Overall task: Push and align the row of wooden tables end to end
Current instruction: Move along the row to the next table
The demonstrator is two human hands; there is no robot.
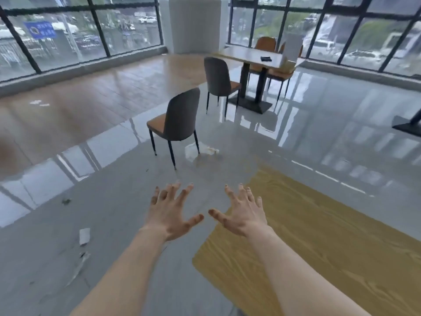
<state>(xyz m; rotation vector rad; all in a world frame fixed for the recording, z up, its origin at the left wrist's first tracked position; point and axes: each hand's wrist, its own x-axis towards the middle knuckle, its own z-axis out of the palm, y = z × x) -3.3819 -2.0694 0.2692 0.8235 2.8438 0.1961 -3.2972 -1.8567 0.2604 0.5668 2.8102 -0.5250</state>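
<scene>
Both arms stretch out in front of the person, palms down, fingers spread wide. The left hand (169, 213) hangs over bare grey floor (118, 201) and grasps nothing. The right hand (242, 213) is splayed the same way, also empty, sitting right at the near corner of a yellowish wooden table (319, 247); whether the palm actually touches the top or just hovers above it is hard to call from this angle.

That table fills the lower right of the view, its grain running diagonally, one long edge slanting off toward the right. Only this one top is close by. Another table (252, 57) stands well away near the windows (79, 30), with something small and dark lying on it (too blurry to say what) and orange chairs tucked behind it.

Two grey-backed chairs with orange seats stand out on the floor between: a near chair (177, 122) straight ahead of the hands and a far chair (218, 78) just beside the distant table. Scraps of white paper (200, 150) lie by the near chair's legs, and another scrap (84, 236) sits left of the left forearm.
</scene>
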